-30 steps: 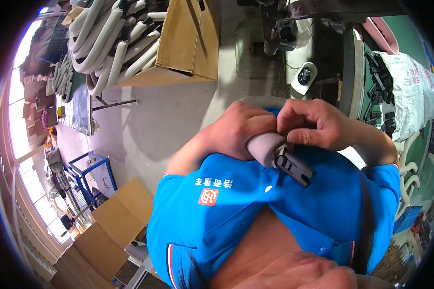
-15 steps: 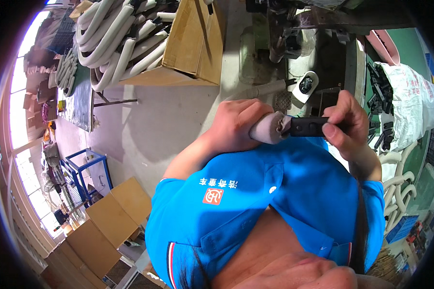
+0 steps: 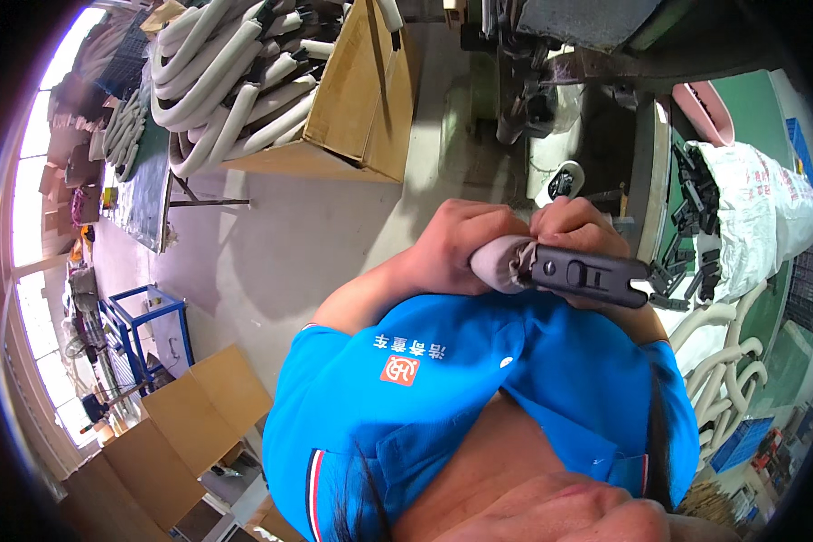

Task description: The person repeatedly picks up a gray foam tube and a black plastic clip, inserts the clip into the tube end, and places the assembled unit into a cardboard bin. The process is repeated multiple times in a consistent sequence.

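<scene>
A padded tube in grey fabric (image 3: 497, 265) is held in front of my chest, its gathered end turned to the right. My left hand (image 3: 468, 237) is wrapped round the tube. From that end sticks a black plastic fitting (image 3: 589, 276), broad and flat, with a notch at its far right end. My right hand (image 3: 580, 226) is closed at the joint between fabric and fitting, right beside my left hand. Its fingers bend over the fitting's upper edge, and the fitting hides part of the hand.
An open cardboard box (image 3: 361, 117) and a pile of grey padded tubes (image 3: 212, 99) stand at the far left. On the right, a green table (image 3: 757, 117) carries a white sack (image 3: 759, 190), black plastic parts (image 3: 691, 203) and a pink curved piece (image 3: 706, 113). Dark machinery (image 3: 596, 54) stands ahead.
My right hand has moved left, from pinching the fitting's right end to gripping beside my left hand. The fitting now shows its broad face. My left hand still grips the tube.
</scene>
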The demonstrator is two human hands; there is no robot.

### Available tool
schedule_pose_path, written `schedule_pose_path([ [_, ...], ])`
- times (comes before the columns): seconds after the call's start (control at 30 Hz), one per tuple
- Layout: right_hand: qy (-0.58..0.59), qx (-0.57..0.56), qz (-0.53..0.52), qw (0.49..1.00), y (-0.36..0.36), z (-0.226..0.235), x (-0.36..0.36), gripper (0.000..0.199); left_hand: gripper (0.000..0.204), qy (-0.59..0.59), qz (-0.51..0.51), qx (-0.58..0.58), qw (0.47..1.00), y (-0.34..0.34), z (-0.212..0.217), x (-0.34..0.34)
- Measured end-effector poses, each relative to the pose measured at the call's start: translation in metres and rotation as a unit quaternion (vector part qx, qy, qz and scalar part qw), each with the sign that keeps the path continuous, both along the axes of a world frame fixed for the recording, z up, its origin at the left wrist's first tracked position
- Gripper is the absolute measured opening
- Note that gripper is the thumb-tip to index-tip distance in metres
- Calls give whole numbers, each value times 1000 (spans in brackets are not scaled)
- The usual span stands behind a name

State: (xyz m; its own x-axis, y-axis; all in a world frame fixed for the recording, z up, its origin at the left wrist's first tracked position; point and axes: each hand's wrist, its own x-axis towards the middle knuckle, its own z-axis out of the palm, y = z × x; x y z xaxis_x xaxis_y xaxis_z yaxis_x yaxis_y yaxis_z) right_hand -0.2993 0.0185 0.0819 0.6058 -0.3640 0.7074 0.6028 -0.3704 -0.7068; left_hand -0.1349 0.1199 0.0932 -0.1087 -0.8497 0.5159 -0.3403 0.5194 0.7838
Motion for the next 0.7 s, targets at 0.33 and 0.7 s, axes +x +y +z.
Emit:
schedule_pose_path([
  [0.33,12,-245,-108,963,-5,9,5,55,36,135,-101,152,974,-12,12,13],
  [0.7,69,-164,-124,976,-4,5,15,51,46,133,-46,167,976,-4,6,7],
])
